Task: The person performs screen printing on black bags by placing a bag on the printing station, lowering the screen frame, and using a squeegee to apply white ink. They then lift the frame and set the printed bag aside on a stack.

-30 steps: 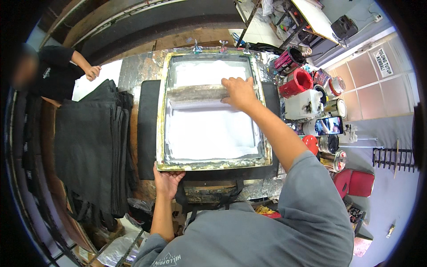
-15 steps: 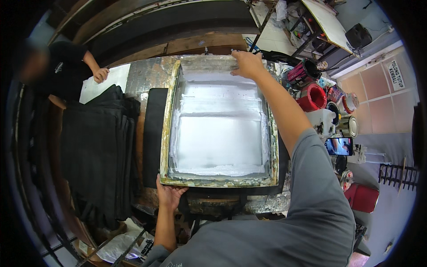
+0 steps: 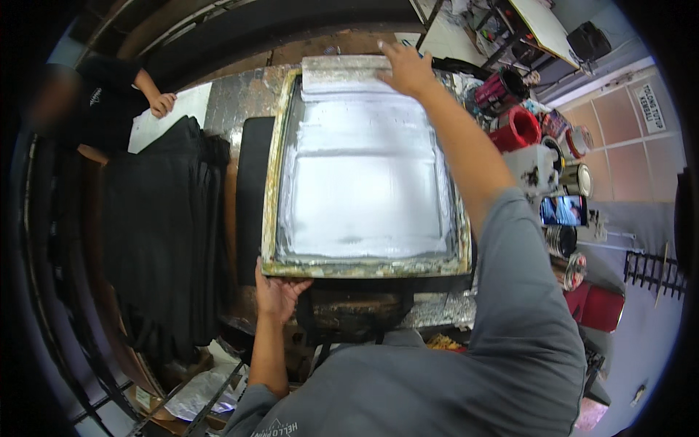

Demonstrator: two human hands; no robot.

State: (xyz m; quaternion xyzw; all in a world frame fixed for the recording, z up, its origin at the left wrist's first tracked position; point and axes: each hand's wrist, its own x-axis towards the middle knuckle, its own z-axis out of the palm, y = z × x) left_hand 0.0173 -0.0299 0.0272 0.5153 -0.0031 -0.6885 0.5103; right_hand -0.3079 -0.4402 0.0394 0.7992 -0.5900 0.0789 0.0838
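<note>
A screen printing frame (image 3: 270,175), its wooden sides crusted with paint, lies over black fabric on the work table. White ink coats its mesh (image 3: 364,200). My left hand (image 3: 279,295) grips the frame's near left corner, thumb up along the side and fingers at the near edge. Across the far end of the frame rests a wide squeegee (image 3: 338,73), pale with ink. My right hand (image 3: 409,69) is over the squeegee's right end, its fingers spread and slightly blurred; whether they touch it is hard to tell. Black fabric bags (image 3: 357,309) show partly below the frame.
A thick stack of black fabric pieces (image 3: 160,240) stands left. Behind it, another person's hand (image 3: 162,104) rests by a white sheet (image 3: 189,109). Paint cans (image 3: 515,127), a plastic jug (image 3: 535,169) and a lit phone (image 3: 563,210) line the right side.
The view has shifted, so the table sits higher in it. The squeegee shows more of its face at the far end, and my right hand's fingers have spread. My left hand stays at the corner.
</note>
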